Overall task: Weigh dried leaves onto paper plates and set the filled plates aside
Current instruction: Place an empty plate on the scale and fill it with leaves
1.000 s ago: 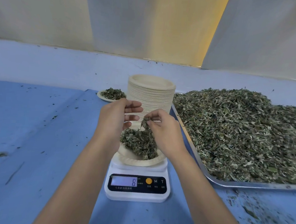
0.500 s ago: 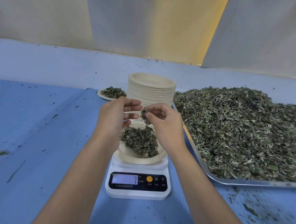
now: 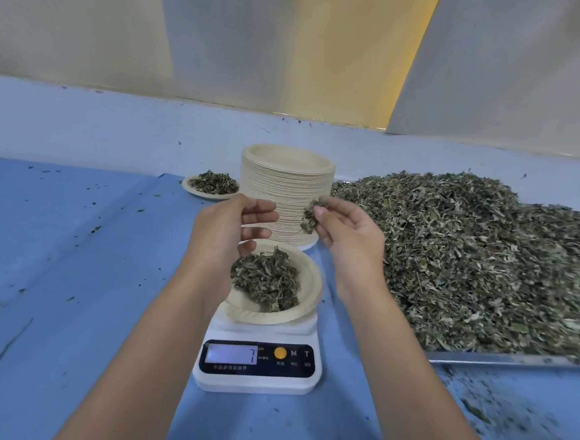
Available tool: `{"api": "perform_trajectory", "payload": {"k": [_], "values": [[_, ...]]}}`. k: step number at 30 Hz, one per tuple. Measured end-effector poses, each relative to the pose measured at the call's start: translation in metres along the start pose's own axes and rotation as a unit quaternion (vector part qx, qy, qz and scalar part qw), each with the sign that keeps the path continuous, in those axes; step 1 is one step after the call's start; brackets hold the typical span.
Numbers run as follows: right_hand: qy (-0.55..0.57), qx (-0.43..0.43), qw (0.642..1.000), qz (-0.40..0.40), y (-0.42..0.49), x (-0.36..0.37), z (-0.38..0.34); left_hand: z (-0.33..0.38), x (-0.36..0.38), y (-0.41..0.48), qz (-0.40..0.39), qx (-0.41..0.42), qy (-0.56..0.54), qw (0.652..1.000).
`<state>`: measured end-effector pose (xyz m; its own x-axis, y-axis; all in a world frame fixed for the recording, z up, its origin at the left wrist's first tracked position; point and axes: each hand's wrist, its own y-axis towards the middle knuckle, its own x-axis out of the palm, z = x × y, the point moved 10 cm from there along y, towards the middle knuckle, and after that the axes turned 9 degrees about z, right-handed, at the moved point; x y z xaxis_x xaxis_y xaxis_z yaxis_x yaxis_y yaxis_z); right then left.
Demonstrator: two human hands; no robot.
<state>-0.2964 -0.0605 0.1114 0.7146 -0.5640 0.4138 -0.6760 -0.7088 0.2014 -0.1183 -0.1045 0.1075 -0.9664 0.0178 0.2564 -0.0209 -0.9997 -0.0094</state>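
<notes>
A paper plate (image 3: 307,300) with a heap of dried leaves (image 3: 267,281) sits on the white digital scale (image 3: 258,365), whose display shows a single digit. My right hand (image 3: 349,241) is lifted above and to the right of the plate and pinches a small tuft of leaves (image 3: 311,214). My left hand (image 3: 226,232) hovers over the plate's left rim with fingers straight and holds nothing. A tall stack of empty paper plates (image 3: 285,188) stands just behind the scale. A filled plate (image 3: 212,184) lies to the left of the stack.
A large metal tray (image 3: 512,359) heaped with dried leaves (image 3: 478,260) fills the right side, its front edge next to my right forearm. Blue sheeting (image 3: 72,273) with scattered leaf crumbs covers the table. A wall rises behind.
My right hand rose off the plate with a pinch of leaves and drew back to the right. The display went from 6 to 7. My left hand stayed beside the plate.
</notes>
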Motion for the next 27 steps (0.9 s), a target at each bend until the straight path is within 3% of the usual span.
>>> {"api": "perform_trajectory", "payload": {"k": [3, 6, 9, 16, 21, 27], "values": [[-0.090, -0.057, 0.992, 0.069, 0.014, -0.040, -0.018, -0.005, 0.016, -0.003, -0.019, -0.002, 0.010, 1.000], [-0.282, -0.105, 0.942, 0.145, 0.027, -0.085, -0.030, -0.008, 0.035, -0.007, -0.037, -0.001, 0.013, 0.999], [-0.367, -0.118, 0.903, 0.190, 0.034, -0.116, -0.033, -0.010, 0.051, -0.012, -0.055, 0.004, 0.020, 0.998], [-0.522, -0.084, 0.836, 0.148, 0.042, -0.127, -0.013, -0.022, 0.059, -0.017, -0.071, -0.002, 0.016, 0.997], [-0.509, -0.098, 0.843, 0.148, 0.039, -0.120, -0.020, -0.021, 0.052, -0.014, -0.059, -0.004, 0.018, 0.998], [-0.393, -0.096, 0.909, 0.097, 0.031, -0.086, -0.019, -0.013, 0.045, -0.014, -0.047, -0.002, 0.013, 0.999]]}}
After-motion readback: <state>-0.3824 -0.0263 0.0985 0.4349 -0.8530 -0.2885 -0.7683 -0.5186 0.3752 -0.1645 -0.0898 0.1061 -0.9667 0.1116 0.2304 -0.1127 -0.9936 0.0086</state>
